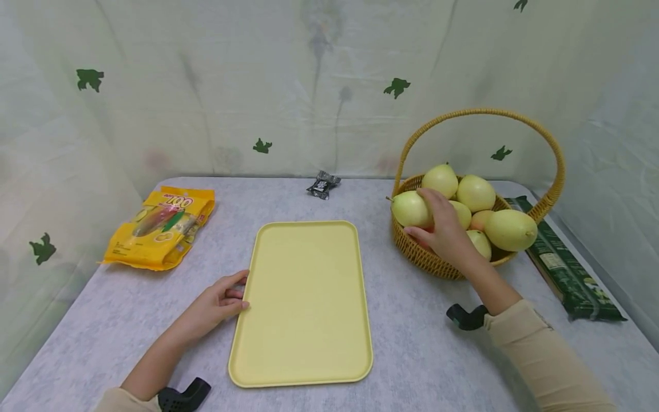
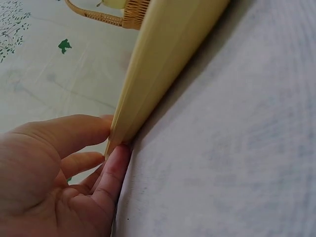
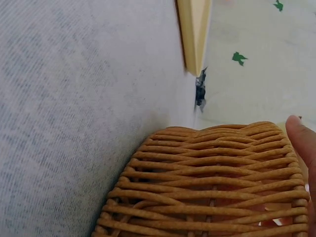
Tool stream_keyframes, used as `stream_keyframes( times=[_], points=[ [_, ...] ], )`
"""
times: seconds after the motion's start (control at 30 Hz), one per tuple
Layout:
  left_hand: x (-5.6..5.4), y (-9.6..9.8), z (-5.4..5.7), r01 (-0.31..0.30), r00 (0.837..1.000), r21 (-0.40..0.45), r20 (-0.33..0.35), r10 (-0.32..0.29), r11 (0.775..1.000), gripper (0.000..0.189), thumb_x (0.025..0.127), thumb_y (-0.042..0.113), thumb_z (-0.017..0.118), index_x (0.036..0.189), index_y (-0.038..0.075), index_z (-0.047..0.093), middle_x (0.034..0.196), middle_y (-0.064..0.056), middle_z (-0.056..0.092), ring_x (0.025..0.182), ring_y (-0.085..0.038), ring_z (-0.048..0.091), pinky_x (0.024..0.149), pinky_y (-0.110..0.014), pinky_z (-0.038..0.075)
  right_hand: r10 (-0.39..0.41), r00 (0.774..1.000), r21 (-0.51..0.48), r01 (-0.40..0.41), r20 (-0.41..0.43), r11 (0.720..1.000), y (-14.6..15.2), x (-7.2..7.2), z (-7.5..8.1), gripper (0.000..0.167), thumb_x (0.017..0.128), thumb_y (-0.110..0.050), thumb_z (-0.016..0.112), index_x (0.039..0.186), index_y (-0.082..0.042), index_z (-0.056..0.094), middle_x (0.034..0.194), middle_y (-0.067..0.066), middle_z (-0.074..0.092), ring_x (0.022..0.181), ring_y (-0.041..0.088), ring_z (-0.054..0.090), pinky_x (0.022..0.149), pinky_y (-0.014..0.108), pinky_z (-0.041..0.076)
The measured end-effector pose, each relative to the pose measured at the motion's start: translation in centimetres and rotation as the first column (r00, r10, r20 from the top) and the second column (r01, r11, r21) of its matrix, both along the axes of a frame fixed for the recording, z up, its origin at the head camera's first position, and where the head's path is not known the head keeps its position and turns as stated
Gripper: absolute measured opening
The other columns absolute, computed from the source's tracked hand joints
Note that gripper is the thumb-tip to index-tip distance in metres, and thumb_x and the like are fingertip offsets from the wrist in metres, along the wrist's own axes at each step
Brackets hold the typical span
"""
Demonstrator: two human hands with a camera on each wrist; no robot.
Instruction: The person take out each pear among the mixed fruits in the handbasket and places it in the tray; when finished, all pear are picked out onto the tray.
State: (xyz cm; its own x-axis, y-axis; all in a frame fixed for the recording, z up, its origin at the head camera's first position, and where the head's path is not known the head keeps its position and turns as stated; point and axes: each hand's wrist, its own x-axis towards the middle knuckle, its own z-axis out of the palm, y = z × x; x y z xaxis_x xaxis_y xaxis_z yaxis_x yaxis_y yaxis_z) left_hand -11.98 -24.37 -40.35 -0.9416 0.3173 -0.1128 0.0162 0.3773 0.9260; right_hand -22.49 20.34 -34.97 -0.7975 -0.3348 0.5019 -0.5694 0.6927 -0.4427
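My left hand (image 1: 213,305) holds the left rim of a pale yellow rectangular tray (image 1: 304,303), which lies flat on the table. In the left wrist view, the thumb and fingers (image 2: 111,173) meet the edge of the tray (image 2: 163,64). At the right, my right hand (image 1: 447,229) grips a yellow-green pear (image 1: 412,209) at the left side of a wicker basket (image 1: 429,260). Several more pears (image 1: 509,230) fill the basket, with an orange-red fruit (image 1: 480,220) partly hidden among them. Basket weave (image 3: 212,182) blocks most of the right wrist view; only the thumb side shows.
A yellow snack bag (image 1: 159,229) lies at the back left. Near the back edge is a small black wrapped packet (image 1: 324,185). A long dark green package (image 1: 566,269) lies right of the basket, whose tall handle (image 1: 481,111) arches above the fruit.
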Motion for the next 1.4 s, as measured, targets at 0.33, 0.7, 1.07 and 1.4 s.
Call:
stream_keyframes(
  times=[0.33, 0.7, 1.07, 1.4],
  points=[
    [0.0, 0.1, 0.1, 0.002, 1.000, 0.021, 0.010, -0.002, 1.000, 0.067, 0.083, 0.008, 0.064, 0.138, -0.003, 0.028, 0.127, -0.021, 0.033, 0.096, -0.024, 0.047, 0.074, -0.020, 0.046, -0.083, 0.997, -0.094, 0.083, 0.001, 0.992, -0.6, 0.2, 0.0, 0.074, 0.068, -0.016, 0.079, 0.129, 0.001, 0.041, 0.125, 0.018, 0.043, 0.114, 0.033, 0.039, 0.088, 0.050, 0.035],
    [-0.1, -0.1, -0.3, -0.010, 1.000, 0.025, 0.028, 0.010, 1.000, 0.067, 0.083, 0.011, 0.065, 0.138, 0.000, 0.030, 0.128, -0.020, 0.033, 0.095, -0.023, 0.048, 0.074, -0.020, 0.046, 0.000, 0.994, -0.413, -0.044, -0.106, 0.910, -5.7, 2.4, 1.9, 0.072, 0.065, -0.008, 0.080, 0.124, 0.002, 0.041, 0.122, 0.015, 0.043, 0.104, 0.024, 0.046, 0.080, 0.041, 0.045],
    [-0.1, -0.3, -0.5, -0.009, 0.999, 0.053, 0.033, 0.007, 0.999, 0.068, 0.083, 0.011, 0.065, 0.139, 0.000, 0.029, 0.128, -0.020, 0.033, 0.093, -0.019, 0.049, 0.074, -0.021, 0.046, 0.266, 0.928, -0.592, -0.064, 0.261, 0.803, -15.4, 3.2, 2.5, 0.059, 0.070, -0.001, 0.074, 0.117, 0.004, 0.038, 0.117, 0.018, 0.045, 0.101, 0.029, 0.050, 0.082, 0.038, 0.045],
    [-0.1, -0.3, -0.5, -0.007, 0.999, 0.049, 0.033, 0.006, 0.999, 0.068, 0.082, 0.013, 0.066, 0.139, 0.002, 0.030, 0.128, -0.019, 0.034, 0.095, -0.021, 0.048, 0.074, -0.022, 0.047, 0.351, 0.724, -0.567, 0.067, 0.594, 0.821, -18.4, 1.2, -0.1, 0.061, 0.073, -0.003, 0.073, 0.120, 0.002, 0.035, 0.123, 0.015, 0.039, 0.115, 0.031, 0.044, 0.082, 0.033, 0.045]
  ],
)
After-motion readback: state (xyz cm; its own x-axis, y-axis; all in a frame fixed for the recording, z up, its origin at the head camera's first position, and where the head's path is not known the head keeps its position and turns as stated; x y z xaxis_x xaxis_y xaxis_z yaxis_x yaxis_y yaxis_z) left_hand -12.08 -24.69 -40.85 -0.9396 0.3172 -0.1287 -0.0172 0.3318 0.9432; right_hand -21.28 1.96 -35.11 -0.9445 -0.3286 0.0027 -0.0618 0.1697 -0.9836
